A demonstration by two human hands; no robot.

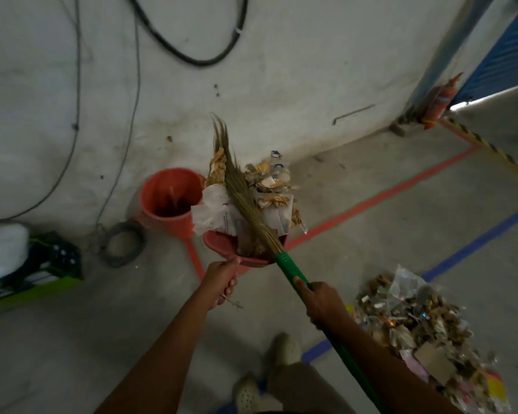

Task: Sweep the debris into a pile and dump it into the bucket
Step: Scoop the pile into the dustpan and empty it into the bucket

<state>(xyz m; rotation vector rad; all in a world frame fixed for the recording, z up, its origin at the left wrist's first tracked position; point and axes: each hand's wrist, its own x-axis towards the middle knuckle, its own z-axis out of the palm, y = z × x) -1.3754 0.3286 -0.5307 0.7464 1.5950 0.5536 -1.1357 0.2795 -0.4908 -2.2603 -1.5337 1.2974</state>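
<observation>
My left hand (220,280) grips the handle of a red dustpan (222,245), held off the floor just right of the red bucket (169,198). The pan is heaped with paper, plastic wrappers and dry scraps (266,186). My right hand (320,301) grips the green handle of a broom (284,261). Its straw bristles (237,180) lie across the load in the pan. The bucket stands against the wall with its mouth open and looks dark inside. A large pile of mixed debris (416,324) lies on the floor at the right.
Black cables (192,52) hang on the wall, and a coiled cable (123,243) lies beside the bucket. A green crate with a white bag (27,264) sits at left. A red fire extinguisher (437,103) stands at far right. Red and blue tape lines cross the floor. My feet (266,372) are below.
</observation>
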